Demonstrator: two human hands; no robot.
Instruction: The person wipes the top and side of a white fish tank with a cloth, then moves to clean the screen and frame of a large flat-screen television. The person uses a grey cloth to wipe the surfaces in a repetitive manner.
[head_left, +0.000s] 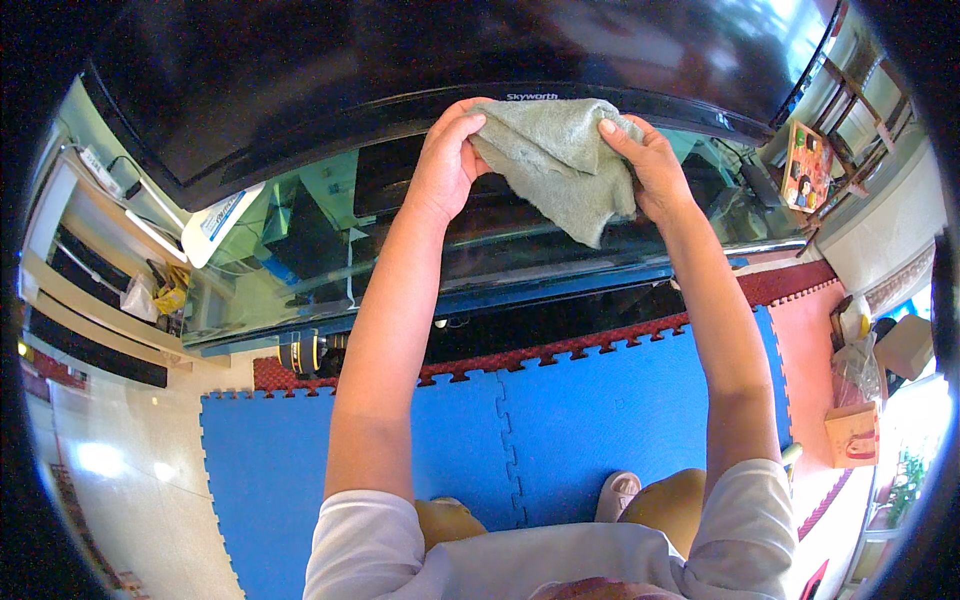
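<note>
A grey-green cloth (559, 154) is stretched between my two hands, partly folded, with a loose corner hanging down. My left hand (452, 157) grips its left edge between thumb and fingers. At the cloth's right edge, my right hand (651, 161) pinches it, thumb on top. Both hands are just at the lower bezel of a large black Skyworth television (337, 124), whose dark screen fills the top of the view. Whether the cloth touches the television, I cannot tell. Below the hands lies a glass-topped stand (480, 266).
Interlocking blue foam mats (465, 442) cover the floor under me, edged by dark red ones. A black and yellow round object (300, 352) is under the stand. At left are shelves with a power strip (101, 171); at right, a colourful picture board (808, 166) and a cardboard box (853, 435).
</note>
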